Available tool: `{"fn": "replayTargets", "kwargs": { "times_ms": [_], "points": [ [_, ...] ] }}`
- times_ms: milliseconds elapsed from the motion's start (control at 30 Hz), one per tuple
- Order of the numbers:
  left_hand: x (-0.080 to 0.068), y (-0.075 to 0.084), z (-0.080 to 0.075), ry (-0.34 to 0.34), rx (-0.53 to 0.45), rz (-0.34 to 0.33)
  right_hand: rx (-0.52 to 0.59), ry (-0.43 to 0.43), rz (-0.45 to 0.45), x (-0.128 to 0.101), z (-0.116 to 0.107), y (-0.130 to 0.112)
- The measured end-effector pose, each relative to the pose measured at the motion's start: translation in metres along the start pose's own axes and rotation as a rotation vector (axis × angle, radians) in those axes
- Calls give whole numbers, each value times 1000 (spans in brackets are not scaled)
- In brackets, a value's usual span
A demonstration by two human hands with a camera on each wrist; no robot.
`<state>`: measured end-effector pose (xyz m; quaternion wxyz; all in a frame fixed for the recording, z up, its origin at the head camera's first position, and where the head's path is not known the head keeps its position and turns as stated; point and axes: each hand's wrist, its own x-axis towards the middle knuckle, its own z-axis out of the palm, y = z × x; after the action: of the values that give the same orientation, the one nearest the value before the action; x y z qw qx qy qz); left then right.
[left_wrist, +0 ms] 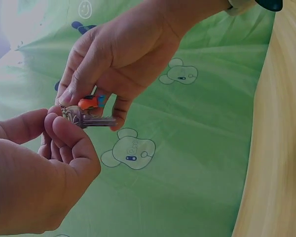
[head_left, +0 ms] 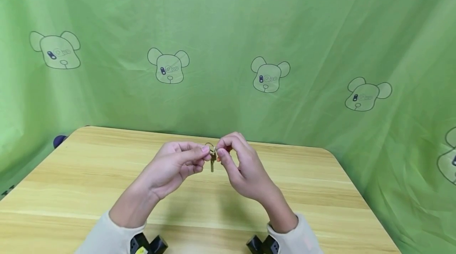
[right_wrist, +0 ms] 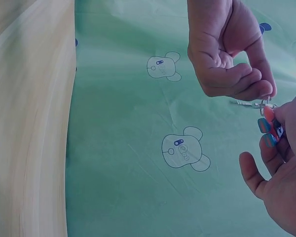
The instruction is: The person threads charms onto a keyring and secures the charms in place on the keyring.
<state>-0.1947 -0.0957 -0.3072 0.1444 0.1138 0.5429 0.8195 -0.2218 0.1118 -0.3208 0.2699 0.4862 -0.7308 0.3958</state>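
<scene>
Both hands meet over the middle of the table in the head view. My left hand point(head_left: 174, 165) pinches a metal key ring point(head_left: 209, 144) between thumb and fingers. A brass-coloured key point(head_left: 212, 165) hangs from it, blade down. Opposite, my right hand point(head_left: 247, 173) has thumb and index finger pinched at the ring's right side. The left wrist view shows a small orange and blue charm point(left_wrist: 89, 102) under the right fingers, next to the key point(left_wrist: 98, 121). In the right wrist view the charm point(right_wrist: 270, 129) sits at the right thumb and fingers, partly covered by them.
A light wood-grain table point(head_left: 107, 175) lies beneath the hands. Behind and around it hangs a green curtain point(head_left: 221, 20) printed with bear heads. Black wrist devices point(head_left: 147, 244) sit at the sleeve cuffs. A dark blue round thing point(head_left: 59, 141) shows past the table's far left corner.
</scene>
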Motion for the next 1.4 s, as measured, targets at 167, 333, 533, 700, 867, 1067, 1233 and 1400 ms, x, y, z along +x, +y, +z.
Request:
{"fn": "replayTargets", "kwargs": {
  "times_ms": [167,333,533,700,867,1067,1233,1400],
  "points": [
    [-4,1,2,-25,7,23,3,0,7,0,-2,-2],
    [-5,2,3,-39,23,36,5,3,8,0,-4,-2],
    [-5,1,3,-47,39,49,-3,13,5,1,-5,-3],
    [-5,1,4,-51,50,60,-3,15,8,1,-5,-2],
    [-6,2,4,-52,52,64,1,15,10,1,-5,-2],
    [-6,3,5,-48,47,64,-6,2,12,1,-4,-2],
    [-6,3,5,-56,42,72,-19,-4,-1,1,-5,-1],
    [-5,2,4,-62,36,73,-21,-3,-7,2,-5,-1]
  ]
}}
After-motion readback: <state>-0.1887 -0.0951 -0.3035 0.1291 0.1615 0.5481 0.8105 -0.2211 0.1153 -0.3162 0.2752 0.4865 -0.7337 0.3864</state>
